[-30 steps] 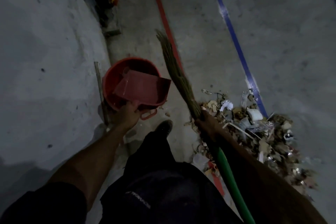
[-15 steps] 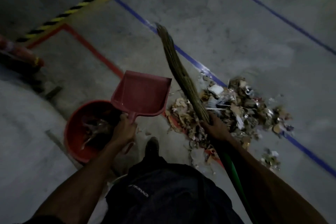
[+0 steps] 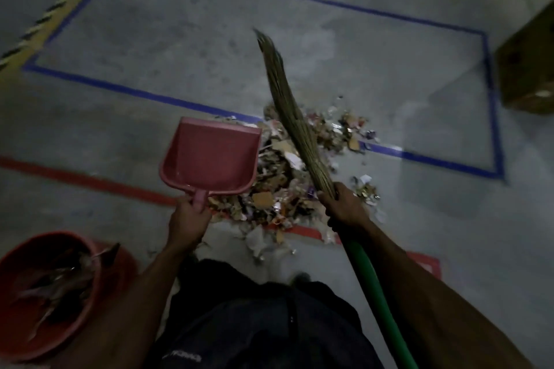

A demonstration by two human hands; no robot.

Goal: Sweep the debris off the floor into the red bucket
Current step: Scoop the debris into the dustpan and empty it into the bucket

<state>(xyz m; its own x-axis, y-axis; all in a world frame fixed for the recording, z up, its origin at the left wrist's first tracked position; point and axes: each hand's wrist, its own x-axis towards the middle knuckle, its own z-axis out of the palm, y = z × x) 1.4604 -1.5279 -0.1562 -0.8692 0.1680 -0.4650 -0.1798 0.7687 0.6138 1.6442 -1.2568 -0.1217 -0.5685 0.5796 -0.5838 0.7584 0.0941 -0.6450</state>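
Beside the debris pile point(image 3: 287, 177) on the floor, the left hand point(image 3: 187, 219) now holds the dustpan point(image 3: 209, 156) by its handle, swung away from the red bucket point(image 3: 45, 293) and emptied; the right hand's point(image 3: 344, 207) grip closes round the broom point(image 3: 293, 117), ready for another load.

Only one piece of lettering shows: a short pale word printed on the person's dark trousers point(image 3: 257, 323), near the bottom edge of the view, left of centre. It appears upside down and too blurred to read. The floor tape lines and the other things carry no legible text.
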